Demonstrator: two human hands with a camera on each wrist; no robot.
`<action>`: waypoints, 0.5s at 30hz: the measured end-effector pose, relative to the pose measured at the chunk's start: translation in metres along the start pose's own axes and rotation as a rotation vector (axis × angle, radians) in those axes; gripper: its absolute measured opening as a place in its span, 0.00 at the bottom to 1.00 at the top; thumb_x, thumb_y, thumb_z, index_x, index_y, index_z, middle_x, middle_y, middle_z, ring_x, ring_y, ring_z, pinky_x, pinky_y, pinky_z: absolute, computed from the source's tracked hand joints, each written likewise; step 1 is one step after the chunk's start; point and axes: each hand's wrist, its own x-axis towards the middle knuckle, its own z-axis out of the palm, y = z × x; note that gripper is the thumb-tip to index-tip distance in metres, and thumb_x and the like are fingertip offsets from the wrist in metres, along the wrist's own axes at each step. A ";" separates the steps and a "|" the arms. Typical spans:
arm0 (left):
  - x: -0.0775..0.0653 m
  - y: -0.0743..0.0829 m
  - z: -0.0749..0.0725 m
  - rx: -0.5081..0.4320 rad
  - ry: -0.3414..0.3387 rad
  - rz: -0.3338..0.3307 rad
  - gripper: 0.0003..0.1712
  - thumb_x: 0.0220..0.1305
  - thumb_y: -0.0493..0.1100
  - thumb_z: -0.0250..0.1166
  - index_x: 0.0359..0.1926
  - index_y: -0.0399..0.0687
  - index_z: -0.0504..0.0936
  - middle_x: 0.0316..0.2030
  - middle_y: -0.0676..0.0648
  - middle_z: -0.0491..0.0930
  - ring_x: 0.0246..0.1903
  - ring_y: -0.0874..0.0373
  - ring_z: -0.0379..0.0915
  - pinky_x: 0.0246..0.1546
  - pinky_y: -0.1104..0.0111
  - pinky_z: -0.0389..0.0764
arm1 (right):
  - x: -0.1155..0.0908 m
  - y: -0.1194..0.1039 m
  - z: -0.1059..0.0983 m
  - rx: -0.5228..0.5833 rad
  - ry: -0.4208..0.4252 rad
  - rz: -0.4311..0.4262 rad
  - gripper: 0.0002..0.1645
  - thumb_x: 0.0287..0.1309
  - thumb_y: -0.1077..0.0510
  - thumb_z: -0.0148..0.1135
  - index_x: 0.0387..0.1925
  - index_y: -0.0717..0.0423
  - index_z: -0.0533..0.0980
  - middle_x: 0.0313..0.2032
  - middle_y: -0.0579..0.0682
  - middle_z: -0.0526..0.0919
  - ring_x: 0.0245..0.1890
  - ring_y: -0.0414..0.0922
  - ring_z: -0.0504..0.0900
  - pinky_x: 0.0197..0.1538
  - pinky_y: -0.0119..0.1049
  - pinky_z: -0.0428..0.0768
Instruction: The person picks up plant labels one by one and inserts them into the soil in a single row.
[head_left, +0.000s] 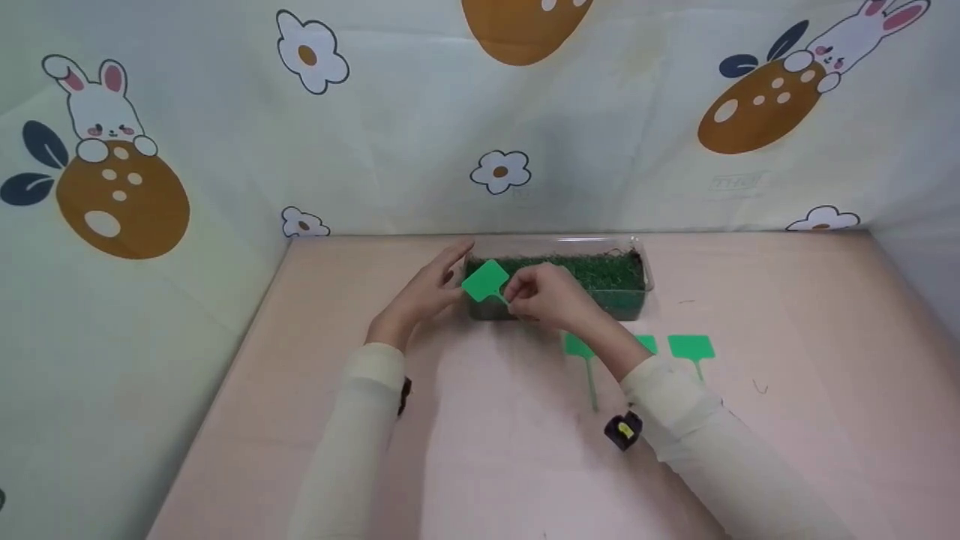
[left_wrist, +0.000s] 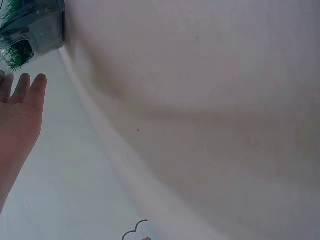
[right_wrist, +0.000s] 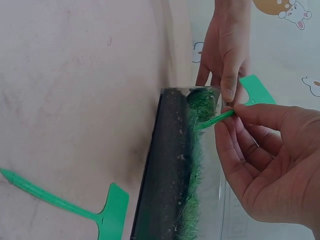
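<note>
My right hand point(head_left: 551, 298) pinches the stem of a green T-shaped plant label point(head_left: 485, 280) between thumb and fingers. In the right wrist view the label's pointed end point(right_wrist: 212, 121) is at the grass near the far end of a clear plastic box point(head_left: 632, 306). Dark soil and short green grass point(head_left: 609, 271) fill this box. At the box's left end is my left hand point(head_left: 422, 296), its fingers extended along that end. The left wrist view shows its fingers point(left_wrist: 35, 92) close to the box wall; whether they touch it I cannot tell.
Three more green plant labels lie on the pink tabletop point(head_left: 495, 450) in front of the box: a left one point(head_left: 579, 346), a middle one point(head_left: 646, 343) partly behind my right forearm, and a right one point(head_left: 691, 346). A patterned cloth wall point(head_left: 390, 135) rises behind the box.
</note>
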 end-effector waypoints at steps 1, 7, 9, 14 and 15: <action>0.000 0.000 0.000 -0.001 -0.001 -0.001 0.47 0.62 0.29 0.54 0.79 0.54 0.50 0.80 0.48 0.45 0.79 0.53 0.41 0.79 0.57 0.54 | 0.001 0.000 0.000 0.004 0.000 0.001 0.08 0.63 0.62 0.63 0.42 0.61 0.83 0.35 0.52 0.84 0.29 0.42 0.77 0.35 0.31 0.79; 0.001 0.000 0.001 -0.021 -0.015 0.003 0.45 0.64 0.33 0.57 0.79 0.54 0.50 0.80 0.48 0.45 0.80 0.53 0.40 0.79 0.57 0.54 | 0.003 -0.002 -0.002 0.002 0.014 0.004 0.08 0.63 0.62 0.64 0.42 0.60 0.83 0.35 0.52 0.84 0.32 0.42 0.79 0.36 0.32 0.81; 0.002 0.000 0.001 -0.019 -0.016 0.006 0.45 0.65 0.34 0.59 0.79 0.54 0.50 0.80 0.48 0.45 0.80 0.53 0.40 0.79 0.58 0.53 | 0.004 -0.003 -0.003 -0.001 0.022 0.004 0.08 0.63 0.62 0.64 0.42 0.60 0.83 0.35 0.51 0.84 0.33 0.42 0.79 0.36 0.32 0.80; 0.002 -0.001 0.001 -0.021 0.002 -0.010 0.47 0.65 0.42 0.66 0.79 0.58 0.52 0.79 0.49 0.47 0.79 0.54 0.42 0.79 0.57 0.54 | 0.007 -0.006 -0.003 0.004 0.036 -0.009 0.06 0.63 0.62 0.64 0.40 0.58 0.83 0.36 0.52 0.84 0.34 0.43 0.78 0.37 0.32 0.79; 0.002 -0.001 0.001 -0.027 0.005 -0.015 0.48 0.64 0.44 0.68 0.79 0.59 0.52 0.79 0.50 0.47 0.79 0.54 0.43 0.79 0.57 0.55 | 0.008 -0.006 -0.003 0.005 0.037 -0.010 0.06 0.63 0.62 0.64 0.40 0.58 0.83 0.36 0.52 0.84 0.34 0.43 0.78 0.37 0.32 0.79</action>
